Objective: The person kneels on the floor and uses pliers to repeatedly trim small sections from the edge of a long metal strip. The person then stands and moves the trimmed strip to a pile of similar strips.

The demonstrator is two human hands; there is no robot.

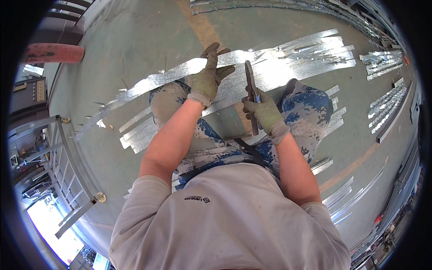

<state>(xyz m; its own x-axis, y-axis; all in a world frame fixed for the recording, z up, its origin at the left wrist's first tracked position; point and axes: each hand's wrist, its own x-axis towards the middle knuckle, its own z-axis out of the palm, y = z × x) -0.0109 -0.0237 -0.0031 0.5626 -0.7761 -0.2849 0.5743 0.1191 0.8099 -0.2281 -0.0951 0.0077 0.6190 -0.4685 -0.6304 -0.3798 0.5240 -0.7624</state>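
My left hand [208, 80], in a worn greenish glove, is over a long shiny metal strip [180, 70]. Its fingers and thumb stand apart and hold nothing that I can see; whether the palm touches the strip is hidden. In my right hand [265, 113], gloved alike, is a long dark plier-like hand tool [249, 76] with a blue part by the grip. The tool's jaw end points away from me, and my fingers are wrapped round its handles. Several overlapping metal strips [288, 67] lie on the floor in front of my knees, some reaching under my legs.
More strips lie in bundles at the right [382, 60] and along the far edge [252, 5]. A red cylinder [56, 53] is at the far left. Nearer on the left stands a wheeled metal frame [67, 166]. Small scraps [101, 123] dot the green floor.
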